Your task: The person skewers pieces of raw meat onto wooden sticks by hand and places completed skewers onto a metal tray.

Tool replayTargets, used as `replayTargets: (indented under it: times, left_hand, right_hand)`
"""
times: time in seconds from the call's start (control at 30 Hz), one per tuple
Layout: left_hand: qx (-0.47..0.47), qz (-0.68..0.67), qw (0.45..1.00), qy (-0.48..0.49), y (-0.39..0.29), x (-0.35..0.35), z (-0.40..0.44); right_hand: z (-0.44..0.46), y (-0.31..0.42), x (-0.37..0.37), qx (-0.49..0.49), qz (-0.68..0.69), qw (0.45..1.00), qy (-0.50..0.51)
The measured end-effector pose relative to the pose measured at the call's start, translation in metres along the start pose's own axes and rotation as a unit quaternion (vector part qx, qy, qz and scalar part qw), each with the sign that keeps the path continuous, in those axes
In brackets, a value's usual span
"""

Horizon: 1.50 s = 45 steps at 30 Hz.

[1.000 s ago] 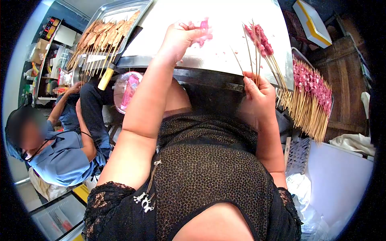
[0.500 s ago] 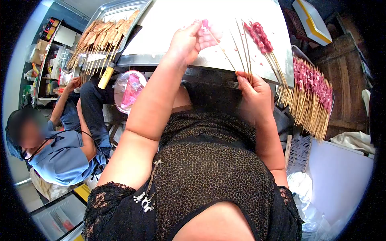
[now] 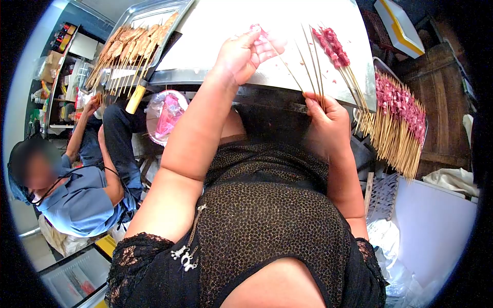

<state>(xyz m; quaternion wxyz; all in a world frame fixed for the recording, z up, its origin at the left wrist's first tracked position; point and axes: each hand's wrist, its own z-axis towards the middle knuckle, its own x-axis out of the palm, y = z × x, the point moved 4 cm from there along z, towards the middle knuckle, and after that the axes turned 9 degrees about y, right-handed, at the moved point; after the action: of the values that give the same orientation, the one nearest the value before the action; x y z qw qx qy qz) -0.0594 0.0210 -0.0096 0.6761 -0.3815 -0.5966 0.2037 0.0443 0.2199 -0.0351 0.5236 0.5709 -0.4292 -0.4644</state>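
My left hand [image 3: 240, 55], over the pale work surface [image 3: 215, 18], pinches a small piece of pink meat [image 3: 255, 27] between thumb and finger. My right hand [image 3: 329, 118] grips several thin wooden skewers [image 3: 317, 66] near the surface's front edge. One of them slants up to the left, and its upper end meets the meat at my left fingertips; whether it has pierced the meat is hard to see. Just right of the upright skewers, loaded red meat skewers [image 3: 334, 47] lie on the surface, their sticks over the edge.
Many loaded meat skewers [image 3: 398, 110] fill a tray at the right. A metal tray [image 3: 177, 25] of browned skewers stands back left, near a yellow handle [image 3: 136, 99]. A bowl [image 3: 150, 123] with pink contents is below. Another person [image 3: 82, 195] sits at left.
My left hand has turned and shifted slightly right, showing more palm. One skewer in my right hand has swung left to the meat. The seated person's raised hand has moved slightly.
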Motion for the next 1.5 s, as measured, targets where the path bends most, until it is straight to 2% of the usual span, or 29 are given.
replayTargets:
  times: [0.07, 0.4, 0.6, 0.67, 0.9, 1.0, 1.1, 1.17, 1.2, 1.23, 1.27, 1.33, 1.4, 1.43, 1.5]
  left_hand:
    - [0.001, -0.017, 1.0, 0.025, 0.001, 0.005, -0.001]
    - [0.028, 0.028, 0.999, 0.003, 0.001, 0.01, -0.006]
    - [0.026, -0.025, 0.999, 0.011, 0.005, 0.012, -0.005]
    - [0.033, -0.064, 0.997, 0.003, 0.006, 0.015, -0.005]
    - [0.057, -0.047, 0.997, -0.015, 0.01, 0.025, -0.012]
    - [0.049, -0.015, 0.999, -0.016, 0.017, 0.029, -0.014]
    - [0.029, -0.015, 0.999, 0.024, 0.034, 0.028, -0.016]
    - [0.009, -0.01, 1.0, 0.013, 0.042, 0.032, -0.022]
    - [-0.012, -0.004, 1.0, 0.001, 0.048, 0.033, -0.023]
    - [-0.024, -0.005, 0.999, 0.025, 0.053, 0.036, -0.023]
    - [-0.048, 0.008, 0.998, 0.028, 0.059, 0.037, -0.024]
    - [-0.095, 0.051, 0.988, 0.107, 0.06, 0.038, -0.027]
    - [-0.117, 0.295, 0.936, 0.15, 0.046, 0.028, -0.022]
    - [-0.1, 0.365, 0.921, 0.09, 0.027, 0.025, -0.022]
    - [-0.009, 0.542, 0.84, 0.007, 0.0, -0.022, 0.004]
  right_hand:
    - [0.0, -0.002, 0.0, 0.005, 0.002, 1.0, 0.006]
    - [0.001, -0.002, -0.005, 0.001, -0.082, 0.997, 0.003]
    - [-0.001, 0.001, 0.003, 0.013, -0.074, 0.997, -0.023]
    - [0.002, -0.003, 0.005, -0.017, -0.051, 0.998, -0.034]
    - [0.005, 0.002, 0.009, -0.05, -0.095, 0.994, -0.038]
    - [0.008, -0.001, 0.013, -0.041, -0.077, 0.995, -0.039]
    - [0.012, 0.0, 0.016, -0.037, -0.069, 0.996, -0.044]
    - [0.014, -0.001, 0.016, -0.022, 0.013, 0.999, -0.037]
    - [0.014, -0.002, 0.015, -0.021, 0.012, 0.999, -0.036]
    - [0.015, -0.004, 0.014, -0.021, 0.047, 0.998, -0.033]
    - [0.016, -0.005, 0.013, -0.021, 0.082, 0.996, -0.03]
    - [0.015, -0.005, 0.008, -0.021, 0.068, 0.997, -0.035]
    - [0.012, -0.009, 0.0, 0.007, 0.114, 0.992, -0.05]
    - [0.01, -0.009, -0.003, 0.008, 0.113, 0.992, -0.052]
    - [0.006, -0.006, -0.008, 0.023, 0.112, 0.991, -0.064]
